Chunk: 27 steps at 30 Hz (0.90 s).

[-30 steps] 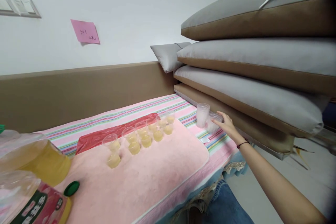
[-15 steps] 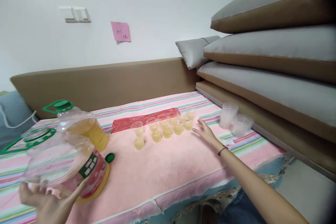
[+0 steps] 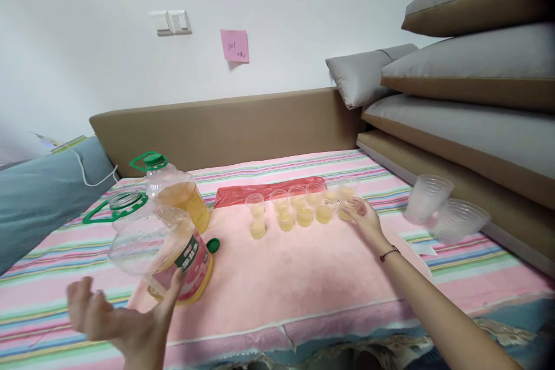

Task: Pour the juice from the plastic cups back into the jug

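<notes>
Several clear plastic cups [image 3: 286, 219] with pale yellow liquid stand in a row on a pink cloth [image 3: 269, 277]. At the row's right end, my right hand [image 3: 364, 219] has its thumb and fingers around the last cup [image 3: 346, 211], partly hiding it. My left hand [image 3: 130, 318] is raised at the lower left, fingers spread, holding nothing. Just beyond it stands an uncapped large plastic bottle [image 3: 199, 269] with a green handle, a pink label and some yellow liquid low inside. Its green cap [image 3: 213, 245] lies to its right.
A second capped bottle [image 3: 191, 202] of yellow liquid stands behind the first. Red plastic [image 3: 234, 195] lies behind the cups. Two stacks of clear cups [image 3: 427, 199] rest at right, beside piled grey-brown cushions [image 3: 468, 110]. A brown backrest [image 3: 225, 133] runs along the wall.
The view has swung left, shifting everything rightward in the picture. My right hand has moved from beside the rightmost cup onto it. My left hand remains spread near the uncapped bottle.
</notes>
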Each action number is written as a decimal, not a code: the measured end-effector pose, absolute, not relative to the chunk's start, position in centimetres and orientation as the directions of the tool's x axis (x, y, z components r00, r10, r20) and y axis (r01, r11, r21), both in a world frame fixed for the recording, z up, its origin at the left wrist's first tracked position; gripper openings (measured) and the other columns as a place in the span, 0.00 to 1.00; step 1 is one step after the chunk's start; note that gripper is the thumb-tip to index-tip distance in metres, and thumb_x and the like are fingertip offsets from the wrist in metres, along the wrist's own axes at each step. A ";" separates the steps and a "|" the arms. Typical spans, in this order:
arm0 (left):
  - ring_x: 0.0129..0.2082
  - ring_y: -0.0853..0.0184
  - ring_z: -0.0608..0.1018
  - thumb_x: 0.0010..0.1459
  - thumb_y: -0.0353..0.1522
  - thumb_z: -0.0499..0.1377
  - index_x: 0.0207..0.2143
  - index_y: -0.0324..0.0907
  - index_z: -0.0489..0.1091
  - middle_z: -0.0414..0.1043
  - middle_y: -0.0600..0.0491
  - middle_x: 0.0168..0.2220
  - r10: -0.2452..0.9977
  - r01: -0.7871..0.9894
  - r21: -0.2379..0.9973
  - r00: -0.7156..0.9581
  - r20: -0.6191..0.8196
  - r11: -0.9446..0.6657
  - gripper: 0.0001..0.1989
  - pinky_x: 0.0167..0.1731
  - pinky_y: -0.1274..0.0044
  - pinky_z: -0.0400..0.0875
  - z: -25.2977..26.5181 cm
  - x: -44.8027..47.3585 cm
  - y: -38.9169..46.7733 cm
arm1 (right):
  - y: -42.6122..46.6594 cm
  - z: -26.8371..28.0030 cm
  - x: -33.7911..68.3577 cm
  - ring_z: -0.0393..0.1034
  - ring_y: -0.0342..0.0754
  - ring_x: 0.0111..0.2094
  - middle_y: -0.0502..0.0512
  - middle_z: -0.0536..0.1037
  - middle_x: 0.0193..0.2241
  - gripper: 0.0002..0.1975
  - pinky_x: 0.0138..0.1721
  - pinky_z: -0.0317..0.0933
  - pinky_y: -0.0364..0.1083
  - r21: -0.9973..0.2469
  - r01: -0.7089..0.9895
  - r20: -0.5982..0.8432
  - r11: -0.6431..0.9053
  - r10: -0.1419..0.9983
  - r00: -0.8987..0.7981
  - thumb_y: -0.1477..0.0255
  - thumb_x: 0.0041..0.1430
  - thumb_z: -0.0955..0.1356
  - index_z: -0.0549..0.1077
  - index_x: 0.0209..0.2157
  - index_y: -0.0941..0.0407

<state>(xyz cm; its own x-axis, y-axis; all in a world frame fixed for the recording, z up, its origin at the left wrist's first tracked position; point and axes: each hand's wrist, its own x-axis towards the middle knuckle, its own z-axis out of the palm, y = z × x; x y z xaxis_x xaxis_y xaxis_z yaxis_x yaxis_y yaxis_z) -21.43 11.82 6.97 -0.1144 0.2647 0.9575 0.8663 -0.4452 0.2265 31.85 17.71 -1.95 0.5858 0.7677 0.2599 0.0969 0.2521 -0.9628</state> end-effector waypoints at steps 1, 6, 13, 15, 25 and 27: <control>0.64 0.44 0.58 0.27 0.37 0.78 0.65 0.56 0.45 0.49 0.48 0.64 0.096 0.908 -0.030 0.077 0.992 -0.417 0.65 0.65 0.47 0.56 7.2 -20.4 11.6 | 17.0 -1.7 31.8 0.71 0.61 0.53 0.62 0.77 0.48 0.36 0.60 0.61 0.64 -0.966 0.092 0.247 0.242 0.753 0.610 0.53 0.36 0.79 0.71 0.45 0.56; 0.52 0.58 0.75 0.49 0.28 0.70 0.59 0.47 0.60 0.68 0.46 0.52 0.200 0.761 0.005 0.164 0.966 -0.648 0.36 0.52 0.65 0.74 7.0 -12.1 11.1 | 12.6 0.2 30.7 0.71 0.63 0.55 0.64 0.76 0.49 0.38 0.60 0.60 0.66 -0.972 0.070 0.213 0.224 0.717 0.663 0.54 0.36 0.80 0.71 0.47 0.56; 0.59 0.51 0.73 0.53 0.35 0.64 0.56 0.39 0.61 0.68 0.38 0.58 0.902 0.411 0.809 0.097 0.420 -0.421 0.29 0.59 0.57 0.68 1.8 -0.5 14.6 | 8.6 2.9 27.1 0.66 0.61 0.61 0.62 0.74 0.57 0.40 0.61 0.62 0.63 -0.955 -0.119 0.134 0.271 0.753 0.644 0.58 0.36 0.81 0.70 0.52 0.52; 0.63 0.47 0.69 0.52 0.36 0.65 0.59 0.37 0.58 0.64 0.33 0.61 0.934 0.401 0.849 0.059 0.352 -0.345 0.34 0.61 0.55 0.65 0.6 1.7 16.0 | 8.2 3.2 26.4 0.66 0.61 0.61 0.62 0.74 0.57 0.40 0.61 0.63 0.62 -0.947 -0.189 0.090 0.258 0.781 0.617 0.59 0.36 0.81 0.70 0.52 0.52; 0.58 0.50 0.73 0.51 0.37 0.68 0.57 0.41 0.60 0.70 0.38 0.57 0.958 0.350 0.913 -0.114 0.263 -0.209 0.34 0.57 0.59 0.66 0.4 5.9 20.9 | 7.9 3.7 26.7 0.70 0.59 0.59 0.60 0.78 0.53 0.40 0.53 0.71 0.53 -0.929 -0.265 0.053 0.258 0.803 0.594 0.61 0.35 0.83 0.72 0.52 0.51; 0.55 0.51 0.75 0.51 0.37 0.68 0.53 0.43 0.63 0.72 0.40 0.54 0.959 0.346 0.919 -0.133 0.249 -0.190 0.29 0.56 0.59 0.67 0.4 5.9 21.1 | 8.0 3.7 26.6 0.71 0.58 0.58 0.59 0.78 0.53 0.39 0.50 0.73 0.51 -0.919 -0.283 0.056 0.275 0.801 0.596 0.61 0.36 0.82 0.72 0.52 0.50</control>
<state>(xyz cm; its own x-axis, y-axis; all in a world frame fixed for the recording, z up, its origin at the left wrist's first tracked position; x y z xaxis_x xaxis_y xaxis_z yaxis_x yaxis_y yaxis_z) 5.88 21.14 0.41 -0.1335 0.9594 0.2486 0.3461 -0.1900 0.9188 26.64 7.96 3.68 0.5961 0.8009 0.0563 -0.2827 0.2750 -0.9189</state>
